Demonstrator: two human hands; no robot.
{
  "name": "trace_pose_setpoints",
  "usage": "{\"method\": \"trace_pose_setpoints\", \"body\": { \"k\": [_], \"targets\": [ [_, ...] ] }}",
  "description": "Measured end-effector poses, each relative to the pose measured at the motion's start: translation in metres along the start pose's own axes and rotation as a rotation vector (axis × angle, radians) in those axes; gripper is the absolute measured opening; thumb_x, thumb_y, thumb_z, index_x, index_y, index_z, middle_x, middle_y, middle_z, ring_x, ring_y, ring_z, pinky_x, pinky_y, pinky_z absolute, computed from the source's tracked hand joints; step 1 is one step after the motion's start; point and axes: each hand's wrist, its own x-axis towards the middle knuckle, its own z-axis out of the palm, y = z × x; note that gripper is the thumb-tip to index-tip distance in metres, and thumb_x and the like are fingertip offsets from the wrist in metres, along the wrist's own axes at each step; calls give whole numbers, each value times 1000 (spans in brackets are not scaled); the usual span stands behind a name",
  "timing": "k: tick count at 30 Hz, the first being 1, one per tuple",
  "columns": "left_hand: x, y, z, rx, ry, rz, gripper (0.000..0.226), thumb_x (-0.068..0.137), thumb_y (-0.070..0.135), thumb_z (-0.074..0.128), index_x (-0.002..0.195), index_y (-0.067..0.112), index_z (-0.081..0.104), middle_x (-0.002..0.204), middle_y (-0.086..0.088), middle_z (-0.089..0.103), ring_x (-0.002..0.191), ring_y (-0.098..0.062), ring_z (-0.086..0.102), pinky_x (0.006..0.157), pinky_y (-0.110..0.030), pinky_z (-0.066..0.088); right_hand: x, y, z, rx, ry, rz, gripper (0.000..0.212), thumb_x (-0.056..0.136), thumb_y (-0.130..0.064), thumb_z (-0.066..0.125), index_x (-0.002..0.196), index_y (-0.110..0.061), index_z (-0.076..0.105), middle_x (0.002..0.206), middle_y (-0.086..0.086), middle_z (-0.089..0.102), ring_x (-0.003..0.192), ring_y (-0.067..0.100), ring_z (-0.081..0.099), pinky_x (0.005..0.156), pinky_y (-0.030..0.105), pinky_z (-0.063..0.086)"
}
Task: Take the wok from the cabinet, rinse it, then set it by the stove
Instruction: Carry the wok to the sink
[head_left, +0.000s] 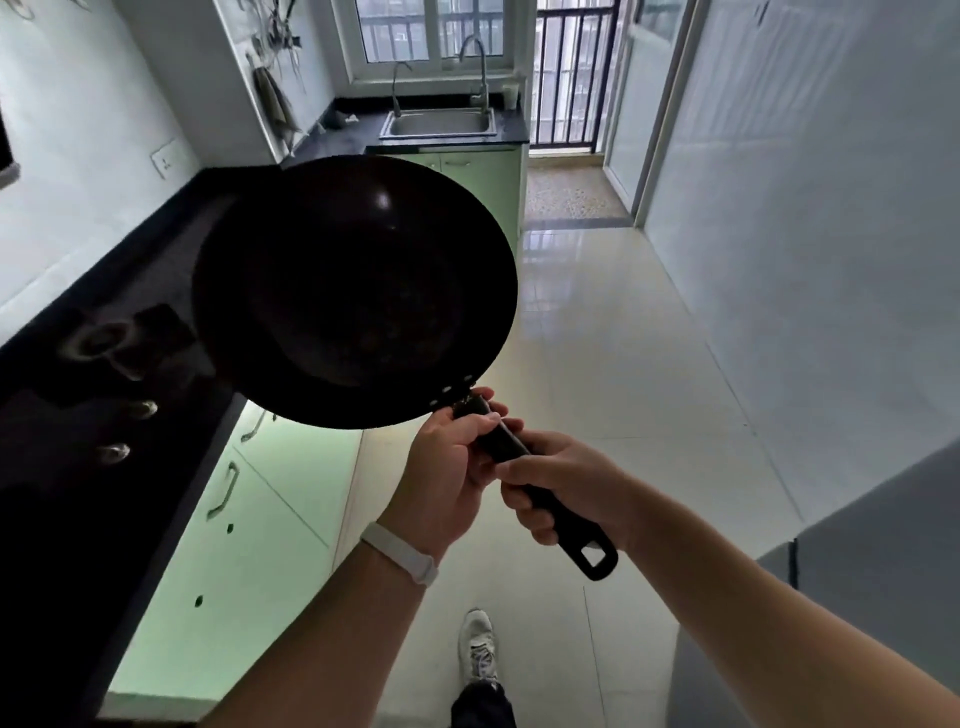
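Two hands, left hand and right hand, grip the round black wok by its long matte handle.

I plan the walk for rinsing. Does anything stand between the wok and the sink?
Nothing visible does. The left hand and right hand hold the wok by its handle over the tiled floor, which shows no object up to the sink at the far end. The wok hides part of the way.

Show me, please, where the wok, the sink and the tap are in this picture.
wok (353, 291), head view, middle of the dark bowl.
sink (439, 136), head view, front rim of the steel basin.
tap (484, 85), head view, upright stem of the tall curved tap.
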Motion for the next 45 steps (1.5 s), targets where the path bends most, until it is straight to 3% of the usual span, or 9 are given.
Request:
{"method": "trace_pose_setpoints", "body": {
  "k": [12, 20, 28, 32, 39, 45],
  "targets": [
    [194, 48, 5, -59, -130, -134, 20, 91, -3, 50, 105, 6, 61, 87, -5, 64, 81, -20, 69, 72, -34, 56, 135, -87, -74, 2, 225, 52, 5, 100, -4, 51, 99, -9, 51, 63, 5, 48, 46, 14, 42, 40, 23, 36],
    [270, 64, 13, -84, -211, -215, 22, 90, -3, 49, 106, 5, 61, 88, -7, 63, 83, -23, 68, 77, -39, 54, 182, -122, -104, 6, 296, 55, 6, 100, -4, 50, 102, -10, 49, 63, 3, 49, 46, 13, 43, 41, 22, 36],
    [329, 75, 17, -45, -158, -192, 23, 91, -4, 49, 109, 5, 59, 87, -6, 63, 80, -19, 69, 79, -40, 53, 233, -139, -148, 27, 242, 63, 5, 101, -4, 49, 100, -8, 51, 64, 5, 49, 46, 13, 43, 40, 23, 36],
    [366, 74, 31, -51, -131, -198, 22, 91, -4, 48, 108, 5, 59, 88, -7, 62, 81, -21, 68, 71, -35, 56, 254, -152, -185, 37, 195, 48, 5, 99, -6, 53, 103, -8, 51, 63, 4, 50, 45, 13, 44, 40, 22, 37],
    [444, 82, 87, 20, -75, -142, 21, 92, -4, 49, 108, 4, 58, 88, -8, 60, 81, -22, 67, 64, -32, 56, 287, -195, -268, 90, 142, 0, 3, 101, -5, 51, 101, -9, 51, 63, 3, 50, 45, 12, 43, 40, 22, 37],
    [509, 88, 145, 117, -100, -70, 22, 92, -3, 48, 108, 6, 59, 87, -6, 61, 82, -20, 67, 71, -33, 56, 306, -235, -344, 82, 94, -74, 5, 101, -6, 51, 104, -10, 52, 63, 3, 50, 46, 13, 43, 41, 22, 38]
  ]
}}
